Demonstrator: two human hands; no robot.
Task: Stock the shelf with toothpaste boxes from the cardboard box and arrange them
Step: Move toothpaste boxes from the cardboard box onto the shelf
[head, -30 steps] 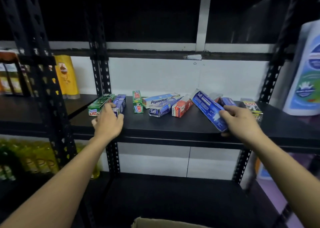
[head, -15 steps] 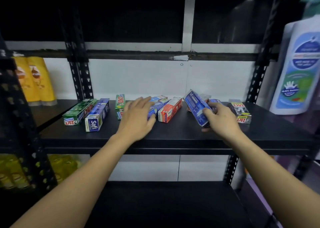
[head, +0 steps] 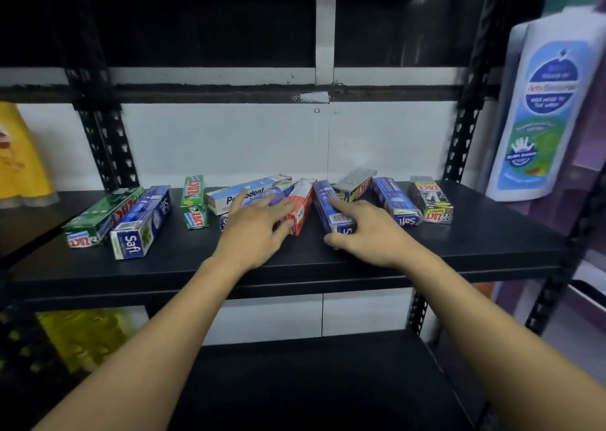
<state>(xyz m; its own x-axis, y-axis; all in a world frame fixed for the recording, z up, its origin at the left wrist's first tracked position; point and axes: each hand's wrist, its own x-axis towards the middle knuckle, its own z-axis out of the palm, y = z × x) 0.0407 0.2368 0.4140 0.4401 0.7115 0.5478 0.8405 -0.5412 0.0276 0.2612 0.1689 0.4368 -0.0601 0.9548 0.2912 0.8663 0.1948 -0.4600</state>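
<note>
the black shelf (head: 459, 250) stands before a white wall. far right of the fingers, a big white bottle (head: 541, 112) has a blue and green label, too blurred to read. the left hand (head: 259, 230) lies with straight, spread fingers on the pepsodent box (head: 255, 186), its thumb at the red box (head: 303, 197). the right hand (head: 367, 233) pinches a blue safi box (head: 324, 204), forefinger on top, thumb at its near end. on both sides of the hands lie other boxes (head: 141, 224), marked zact and safi, all on the shelf.

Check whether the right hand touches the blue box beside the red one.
Touching. In the head view the right hand grips the blue box, fingers on top, thumb at its near end.
</note>
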